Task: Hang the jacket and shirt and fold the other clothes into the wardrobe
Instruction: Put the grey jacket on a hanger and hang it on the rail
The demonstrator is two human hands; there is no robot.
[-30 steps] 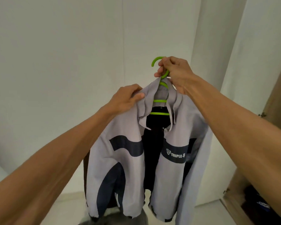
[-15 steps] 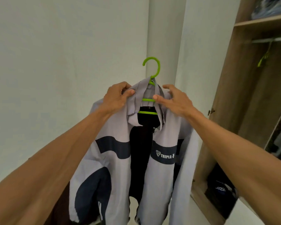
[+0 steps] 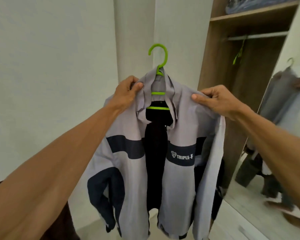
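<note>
Both hands have slid out to the shoulders. Left hand (image 3: pixel 127 90) and right hand (image 3: pixel 215 99) are apart, each pinching the jacket (image 3: pixel 178 129). It sits on the green hanger (image 3: pixel 160 58), held up beside the wardrobe (image 3: pixel 213 70). The rail (image 3: pixel 256 35) still waits; shirt and folding are left.

Both forearms are bare, with no sleeves in view up to the frame edge. The left hand (image 3: pixel 126 91) and the right hand (image 3: pixel 216 101) wear no gloves, rings or watch. The nails on the fingers (image 3: pixel 194 97) are short and plain.
</note>
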